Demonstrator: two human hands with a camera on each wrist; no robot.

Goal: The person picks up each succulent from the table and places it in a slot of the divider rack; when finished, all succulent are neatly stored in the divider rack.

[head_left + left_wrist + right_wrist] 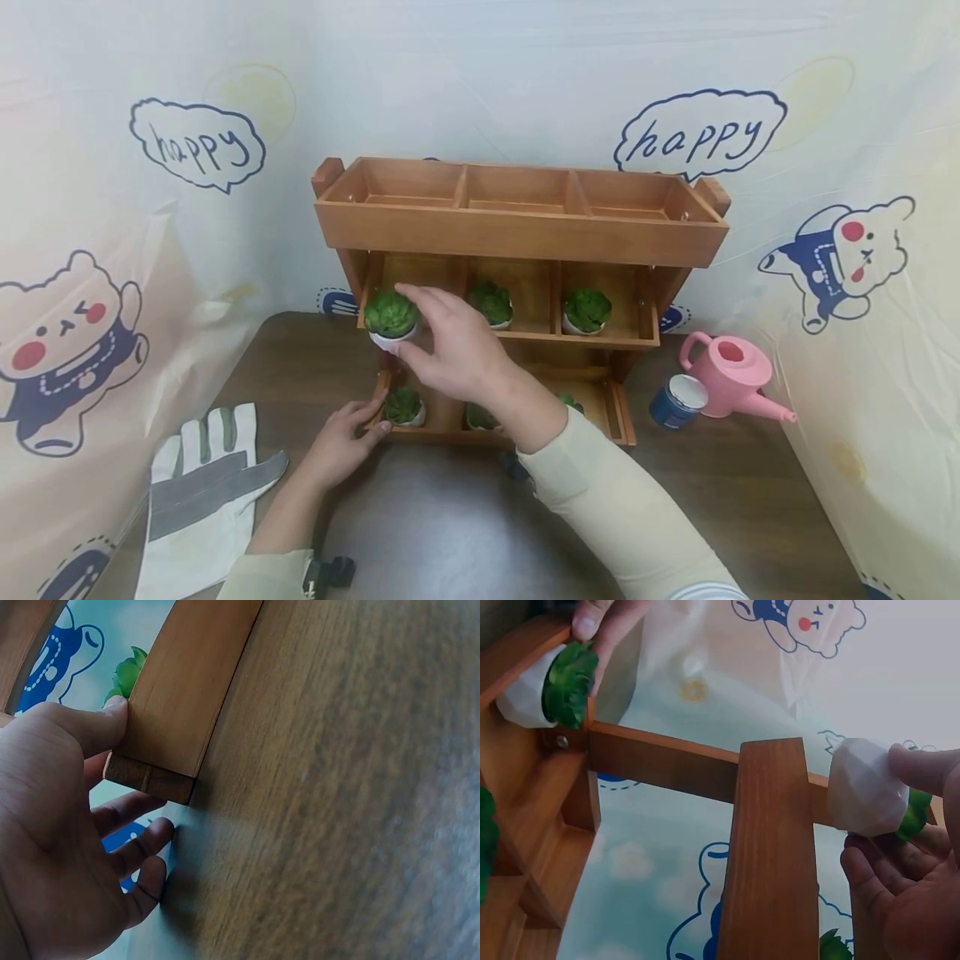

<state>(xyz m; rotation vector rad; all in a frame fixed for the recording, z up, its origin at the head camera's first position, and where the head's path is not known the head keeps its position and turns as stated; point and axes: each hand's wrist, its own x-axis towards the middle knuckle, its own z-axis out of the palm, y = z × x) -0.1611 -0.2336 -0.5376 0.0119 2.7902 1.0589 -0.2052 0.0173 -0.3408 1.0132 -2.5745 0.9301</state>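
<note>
My right hand (467, 348) holds a small potted succulent (391, 313) between thumb and fingers, at the left of the middle tier of a wooden plant stand (517, 232). Its white faceted pot (868, 787) shows in the right wrist view, apart from the wood. My left hand (347, 440) grips the left end of the bottom tier, thumb on the front board (176, 690), beside another potted succulent (405, 406). Two more succulents stand in the middle tier, centre (491, 303) and right (587, 310). In the bottom tier, my right arm partly hides others.
The top tier has three bare compartments (517, 190). A pink watering can (727, 375) and a blue tin with a pale lid (678, 402) are at the right. At the left lies a white and grey work glove (202, 500). Printed cloth (480, 75) hangs behind.
</note>
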